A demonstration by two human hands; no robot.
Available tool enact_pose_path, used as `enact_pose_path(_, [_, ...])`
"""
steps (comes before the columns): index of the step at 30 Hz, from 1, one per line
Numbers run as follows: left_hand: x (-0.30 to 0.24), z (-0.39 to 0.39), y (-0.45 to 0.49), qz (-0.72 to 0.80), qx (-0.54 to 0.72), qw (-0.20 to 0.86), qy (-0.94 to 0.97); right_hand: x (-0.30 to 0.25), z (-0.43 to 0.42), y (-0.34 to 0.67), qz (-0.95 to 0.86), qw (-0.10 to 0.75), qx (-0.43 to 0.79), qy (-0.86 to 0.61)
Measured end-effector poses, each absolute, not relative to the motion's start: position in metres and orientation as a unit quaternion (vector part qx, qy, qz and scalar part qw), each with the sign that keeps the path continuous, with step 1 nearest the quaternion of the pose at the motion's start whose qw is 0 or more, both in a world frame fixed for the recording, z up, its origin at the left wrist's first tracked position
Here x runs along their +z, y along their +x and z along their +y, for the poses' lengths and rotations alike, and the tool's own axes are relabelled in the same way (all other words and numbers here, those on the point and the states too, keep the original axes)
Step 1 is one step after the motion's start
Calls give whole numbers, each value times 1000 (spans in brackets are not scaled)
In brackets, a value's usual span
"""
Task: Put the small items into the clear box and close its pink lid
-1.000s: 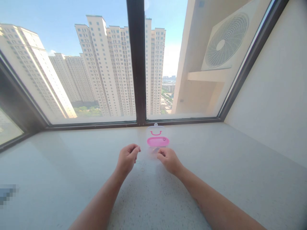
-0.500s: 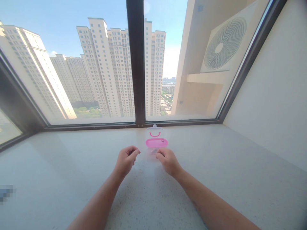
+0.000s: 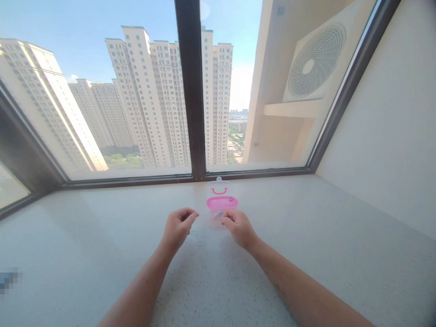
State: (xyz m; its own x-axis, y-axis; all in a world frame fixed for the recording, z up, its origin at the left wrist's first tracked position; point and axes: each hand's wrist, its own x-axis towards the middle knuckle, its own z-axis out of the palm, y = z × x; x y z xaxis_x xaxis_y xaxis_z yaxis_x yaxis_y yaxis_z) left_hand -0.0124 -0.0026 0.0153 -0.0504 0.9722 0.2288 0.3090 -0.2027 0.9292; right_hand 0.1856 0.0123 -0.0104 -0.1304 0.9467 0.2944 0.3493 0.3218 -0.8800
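Note:
My left hand (image 3: 178,228) is closed in a pinch above the sill, left of a small clear box; whatever its fingertips hold is too small to make out. My right hand (image 3: 239,228) pinches too, thumb against curled fingers, at the near right edge of the box. A shallow pink tray (image 3: 218,203) with a small dark ring (image 3: 230,200) at its right end lies behind the hands. Behind that is a clear lid with a pink handle (image 3: 220,191). A small greyish piece (image 3: 218,215) shows by my right fingertips; I cannot tell whether they touch it.
A small pale ring (image 3: 200,243) lies on the speckled white sill (image 3: 218,286) between my forearms. The dark window frame (image 3: 198,175) bounds the sill at the back, and a white wall (image 3: 384,136) stands at right. A blurred patch (image 3: 7,279) sits at far left.
The view has shifted very slightly. Both hands keep nearly the same place and pinched pose, and the box, tray and rings stay where they were.

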Motion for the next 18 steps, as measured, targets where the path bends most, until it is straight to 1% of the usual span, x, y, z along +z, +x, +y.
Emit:
enact_pose_path(6, [14,-1,-12,535,489,334,603,-9,9,187,-673,474,312,-475])
enact_pose_path(18, [16,-2,-9,538,485,332,604,-10,8,188,-701,438,288,-484])
